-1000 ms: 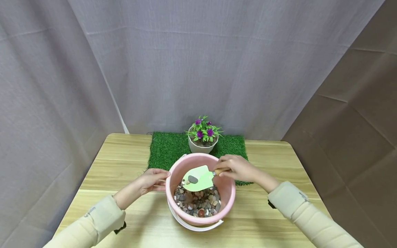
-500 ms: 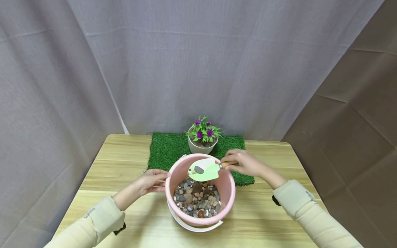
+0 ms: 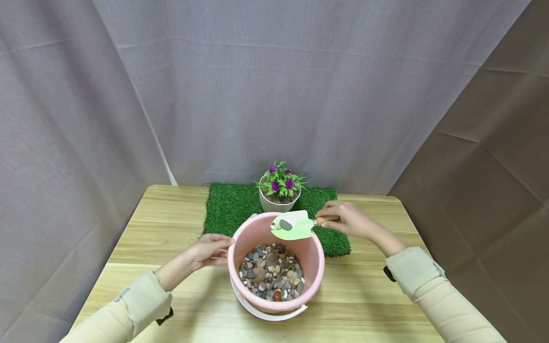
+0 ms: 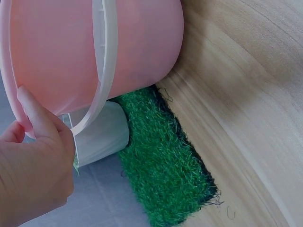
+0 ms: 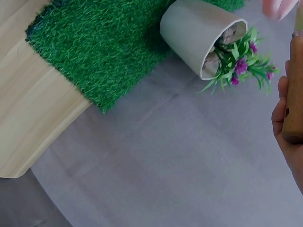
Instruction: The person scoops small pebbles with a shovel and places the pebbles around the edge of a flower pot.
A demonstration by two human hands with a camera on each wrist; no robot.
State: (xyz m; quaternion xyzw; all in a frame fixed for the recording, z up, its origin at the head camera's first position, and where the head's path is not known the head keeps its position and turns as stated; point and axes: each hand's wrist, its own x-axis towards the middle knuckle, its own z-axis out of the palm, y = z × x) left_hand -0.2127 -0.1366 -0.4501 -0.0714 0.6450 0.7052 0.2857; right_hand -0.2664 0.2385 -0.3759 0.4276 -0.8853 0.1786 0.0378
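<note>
A pink bucket (image 3: 319, 271) with several pebbles (image 3: 274, 271) at its bottom stands at the front of the table. My left hand (image 3: 210, 251) pinches its rim at the left; the left wrist view shows the thumb and a finger on that rim (image 4: 23, 111). With my right hand (image 3: 349, 220) I grip the wooden handle (image 3: 328, 219) of a pale green trowel (image 3: 300, 229). The blade lies over the bucket's far right rim and carries a grey stone (image 3: 285, 224) and smaller pebbles (image 3: 275, 227). In the right wrist view the handle (image 5: 294, 90) shows at the edge, the blade out of sight.
Just behind the bucket, a white flowerpot (image 3: 276, 205) with purple flowers (image 3: 275, 186) stands on a green turf mat (image 3: 231, 205). The bucket's white bail (image 3: 274, 317) hangs at the front. Grey cloth (image 3: 274, 95) rises behind the wooden table (image 3: 171, 228).
My right hand has moved the trowel up and to the right, from inside the bucket to its far right rim, the stones still on the blade. My left hand stays on the rim.
</note>
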